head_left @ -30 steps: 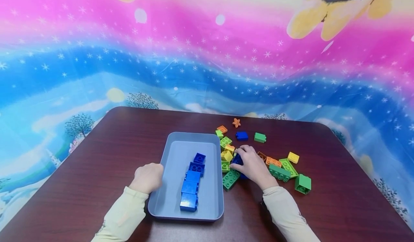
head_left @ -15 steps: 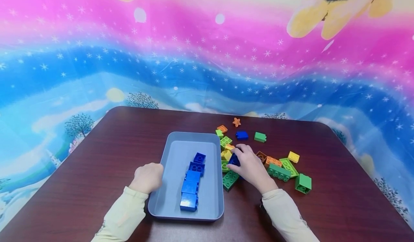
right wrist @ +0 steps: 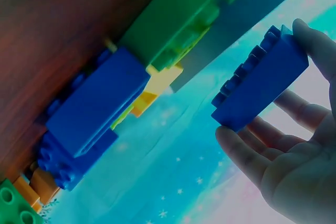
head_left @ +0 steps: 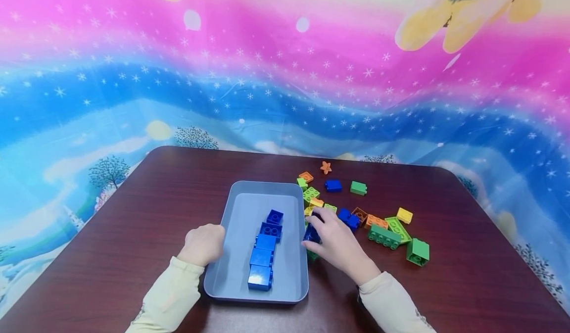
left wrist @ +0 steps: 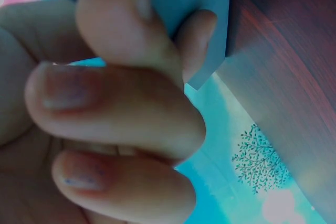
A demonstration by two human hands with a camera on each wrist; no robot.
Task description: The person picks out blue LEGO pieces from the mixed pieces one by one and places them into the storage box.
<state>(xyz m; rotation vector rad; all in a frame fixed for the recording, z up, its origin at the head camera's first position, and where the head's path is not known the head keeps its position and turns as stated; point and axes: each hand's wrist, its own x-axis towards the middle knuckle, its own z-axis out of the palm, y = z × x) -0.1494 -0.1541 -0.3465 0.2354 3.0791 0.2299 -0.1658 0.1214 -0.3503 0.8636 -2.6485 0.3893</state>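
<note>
My left hand (head_left: pixel 202 244) grips the left rim of a grey-blue tray (head_left: pixel 289 278). In the left wrist view its fingers curl, with the tray's edge (left wrist: pixel 218 30) pinched between thumb and finger. Inside the tray, several blue toy bricks (head_left: pixel 261 258) form a lengthwise row. My right hand (head_left: pixel 340 244) holds a long blue toy brick (head_left: pixel 311 232) just beyond the tray's right rim. The right wrist view shows this brick (right wrist: pixel 262 85) raised, its ends between thumb and fingers. More blue bricks (head_left: pixel 349 218) lie on the table behind that hand.
Loose bricks lie right of the tray, including a long green brick (head_left: pixel 384 237), a green block (head_left: pixel 417 252) and a yellow brick (head_left: pixel 404 215). Farther back are a blue brick (head_left: pixel 333 185), a green brick (head_left: pixel 358 188) and an orange flower piece (head_left: pixel 326 167).
My right hand has moved left and nearer with the long blue brick, up to the tray's right rim. Blue bricks it covered now show. The left hand and tray have stayed put.
</note>
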